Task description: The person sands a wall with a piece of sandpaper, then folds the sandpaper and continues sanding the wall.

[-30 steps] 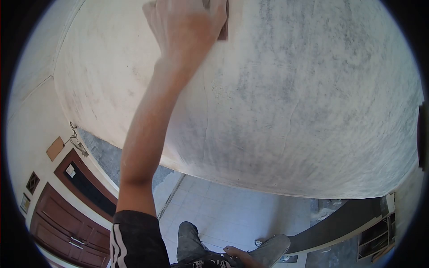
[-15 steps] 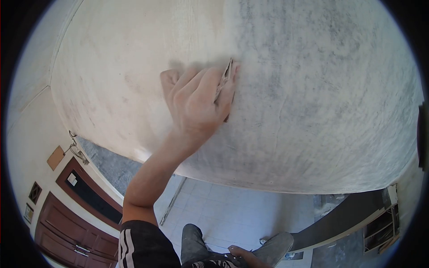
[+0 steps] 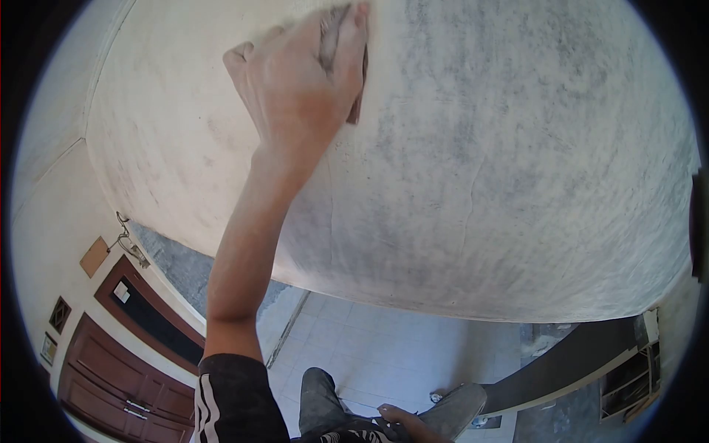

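Observation:
My left hand (image 3: 303,77) is raised high against a broad, pale plastered surface (image 3: 473,170), its back towards me and its fingers curled. A folded piece of sandpaper (image 3: 356,103) is gripped between the thumb and the fingers, with a fold showing above the knuckles and a brown edge below the thumb. Dust whitens the hand and forearm. Low in the view, my right hand (image 3: 395,415) rests by my lap near the thigh; its fingers are mostly hidden.
Grey patches mottle the right of the plastered surface, whose lower edge curves above a tiled floor (image 3: 384,332). Brown double doors (image 3: 111,384) and loose wiring (image 3: 131,244) are at left. A dark curved panel (image 3: 561,362) and a shelf-like frame (image 3: 631,380) are at lower right.
My left hand has moved up and slightly left across the plastered surface, still holding the sandpaper, and the arm is straighter. The right hand has stayed by my lap.

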A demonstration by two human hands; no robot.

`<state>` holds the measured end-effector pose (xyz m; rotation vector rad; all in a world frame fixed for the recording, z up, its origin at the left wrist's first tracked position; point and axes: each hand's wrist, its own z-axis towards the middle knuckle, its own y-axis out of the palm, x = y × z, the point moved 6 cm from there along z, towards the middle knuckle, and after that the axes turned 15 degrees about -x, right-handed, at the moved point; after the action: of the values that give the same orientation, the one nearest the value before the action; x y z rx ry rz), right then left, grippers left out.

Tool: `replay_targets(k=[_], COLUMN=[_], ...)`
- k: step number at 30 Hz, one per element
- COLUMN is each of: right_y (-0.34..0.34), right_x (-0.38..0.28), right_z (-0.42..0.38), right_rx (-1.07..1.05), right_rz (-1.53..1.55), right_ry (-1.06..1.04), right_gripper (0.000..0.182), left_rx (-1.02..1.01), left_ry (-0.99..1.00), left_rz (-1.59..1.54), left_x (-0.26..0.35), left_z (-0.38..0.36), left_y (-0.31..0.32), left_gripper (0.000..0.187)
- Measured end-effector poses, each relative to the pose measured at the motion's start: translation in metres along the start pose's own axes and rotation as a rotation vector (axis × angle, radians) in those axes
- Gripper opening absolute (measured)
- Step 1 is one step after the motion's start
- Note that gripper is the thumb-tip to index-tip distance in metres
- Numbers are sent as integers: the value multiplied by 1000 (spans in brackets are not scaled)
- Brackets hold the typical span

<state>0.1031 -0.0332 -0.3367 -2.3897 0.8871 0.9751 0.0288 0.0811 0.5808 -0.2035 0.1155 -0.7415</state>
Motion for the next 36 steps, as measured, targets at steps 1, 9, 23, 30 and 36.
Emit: replay_targets(k=[1,9,23,30,36], right_y=[2,1,6,-2,0], right_x=[-4,0,2,-22,5], right_z=[-7,0,-5,-25,-2], right_rx=[-59,-28,24,-14,6], right_rz=[80,31,101,103,59], right_ry=[64,-17,29,55,9], right_gripper=[48,50,45,44,41], left_rx=[49,46,130,66,53], left_ry=[-10,86,10,64,-41], left_rz=[-37,110,162,199,95], left_x=[0,6,-11,-7,-4], left_z=[-4,-48,-40,-68,-50], left_y=[1,12,0,13,9], left_gripper=[29,34,29,27,32])
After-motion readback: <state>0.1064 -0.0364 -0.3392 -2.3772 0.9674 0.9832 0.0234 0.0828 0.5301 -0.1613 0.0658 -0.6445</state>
